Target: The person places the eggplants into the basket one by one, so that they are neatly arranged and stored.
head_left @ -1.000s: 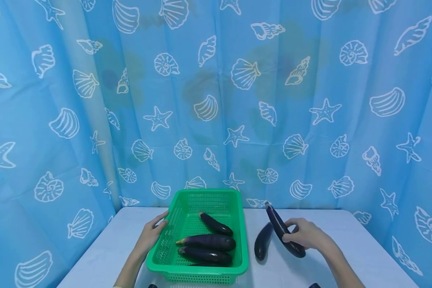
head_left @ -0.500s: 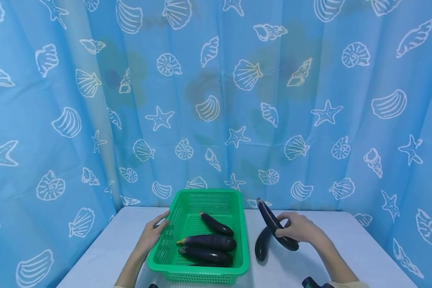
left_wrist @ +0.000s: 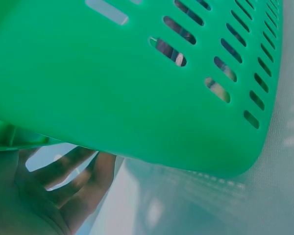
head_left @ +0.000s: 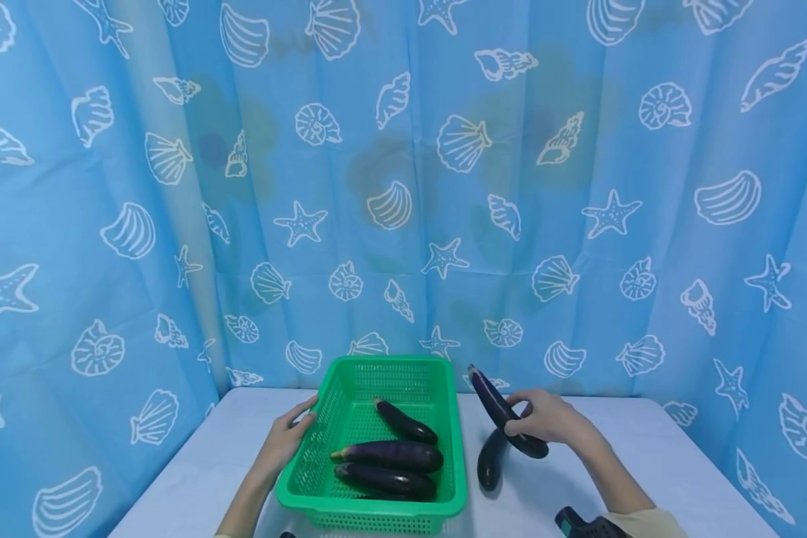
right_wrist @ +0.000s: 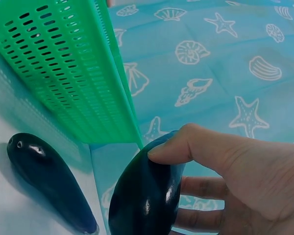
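My right hand (head_left: 545, 418) grips a dark purple eggplant (head_left: 494, 402) between thumb and fingers, its stem end tilted up and away to the left. Beneath it, a second eggplant (head_left: 491, 459) lies on the table and is partly overlapped by the held one. Close by on the left stands a green perforated plastic basket (head_left: 460, 448). Inside it are several eggplants (head_left: 391, 453), the nearest mostly hidden by the front wall. My left hand (head_left: 284, 439) touches the basket's left side; in the left wrist view its fingers (left_wrist: 95, 183) extend relaxed below the rim.
A white-covered table (head_left: 202, 456) bears everything. Blue curtains (head_left: 403, 224) with white shell and starfish prints hang behind and at both sides. A black device (head_left: 588, 523) shows at my right wrist, beside a pale sleeve (head_left: 648, 524).
My right hand has moved left with the eggplant, nearer the basket and over the eggplant on the table. My left hand stays at the basket's side.
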### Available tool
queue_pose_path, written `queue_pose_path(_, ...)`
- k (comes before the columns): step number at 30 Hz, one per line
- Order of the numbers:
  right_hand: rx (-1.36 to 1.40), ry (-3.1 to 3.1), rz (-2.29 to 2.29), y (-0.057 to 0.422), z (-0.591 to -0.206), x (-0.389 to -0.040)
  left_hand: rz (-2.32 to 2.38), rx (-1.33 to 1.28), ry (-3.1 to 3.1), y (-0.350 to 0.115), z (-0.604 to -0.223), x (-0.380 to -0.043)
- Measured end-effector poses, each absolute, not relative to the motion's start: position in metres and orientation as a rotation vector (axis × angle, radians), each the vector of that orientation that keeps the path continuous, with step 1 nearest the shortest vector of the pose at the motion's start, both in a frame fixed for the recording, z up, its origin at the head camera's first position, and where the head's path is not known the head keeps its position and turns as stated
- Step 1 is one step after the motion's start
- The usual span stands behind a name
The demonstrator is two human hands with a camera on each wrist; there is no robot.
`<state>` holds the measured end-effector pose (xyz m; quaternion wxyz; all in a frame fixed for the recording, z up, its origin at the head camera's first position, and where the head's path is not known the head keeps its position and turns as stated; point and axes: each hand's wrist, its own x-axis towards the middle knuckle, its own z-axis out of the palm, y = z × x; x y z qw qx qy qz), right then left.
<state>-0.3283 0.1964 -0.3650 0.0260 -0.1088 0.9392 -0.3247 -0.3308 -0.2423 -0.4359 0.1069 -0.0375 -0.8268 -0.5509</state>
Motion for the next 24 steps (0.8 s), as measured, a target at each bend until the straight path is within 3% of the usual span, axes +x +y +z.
queue_pose_path(24, -0.475, 2.987, -0.926, 0.156, -0.343, -0.326, -1.603, -0.119, -2.464, -0.243, -0.436, -0.328)
